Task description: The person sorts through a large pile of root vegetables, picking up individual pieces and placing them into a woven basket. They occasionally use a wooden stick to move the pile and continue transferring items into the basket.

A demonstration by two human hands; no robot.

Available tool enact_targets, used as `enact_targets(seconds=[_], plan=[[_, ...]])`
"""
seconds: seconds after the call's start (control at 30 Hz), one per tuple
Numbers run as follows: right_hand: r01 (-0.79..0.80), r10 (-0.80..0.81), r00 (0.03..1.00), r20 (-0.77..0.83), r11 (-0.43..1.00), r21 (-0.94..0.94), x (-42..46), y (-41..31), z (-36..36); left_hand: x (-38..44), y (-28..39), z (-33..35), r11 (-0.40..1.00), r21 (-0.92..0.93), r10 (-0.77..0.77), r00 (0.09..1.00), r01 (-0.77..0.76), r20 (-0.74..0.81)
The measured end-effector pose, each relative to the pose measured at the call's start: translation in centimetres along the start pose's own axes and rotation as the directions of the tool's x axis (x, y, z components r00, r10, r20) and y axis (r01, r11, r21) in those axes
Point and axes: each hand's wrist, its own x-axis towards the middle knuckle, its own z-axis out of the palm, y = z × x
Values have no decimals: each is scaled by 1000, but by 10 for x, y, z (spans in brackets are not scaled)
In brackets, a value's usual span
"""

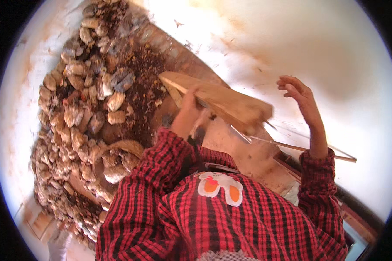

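My left hand (188, 109) grips a thick, tapered wooden board (220, 96) by its near edge, with some fingers hidden. The board slants across the space before me, its broad end slightly blurred. Beneath that end are a narrow metal piece (241, 133) and a thin rod (300, 148) reaching right; I cannot tell whether either is joined to the board. My right hand (295, 89) is raised apart from the board against the white wall, its fingers loosely bent and holding nothing.
A large heap of tan, rough lumps (75, 114), perhaps dried pods, lies left. A round basket (135, 146) holding more sits near my left sleeve. Dark brown debris (147, 65) covers the floor beyond. The white wall (330, 49) rises right, above a dark-edged ledge (289, 166).
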Motion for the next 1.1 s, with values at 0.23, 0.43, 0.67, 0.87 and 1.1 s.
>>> enact_targets(seconds=[0.23,0.43,0.67,0.87,1.1], plan=[[274,-276,961,-31,925,264,-29,-32,41,19,82,-5,986,-51,166,976,-160,139],[382,-377,924,-69,900,211,-25,-80,87,7,97,-11,981,-115,171,975,-156,142],[581,-579,814,-54,809,91,-3,-100,120,10,96,-19,975,-124,197,973,-183,117],[625,-627,779,12,777,71,3,-108,136,-2,91,-11,967,-82,252,942,-240,221],[615,-614,785,87,789,22,-2,-91,124,-3,69,-11,985,-10,169,971,-170,172]])
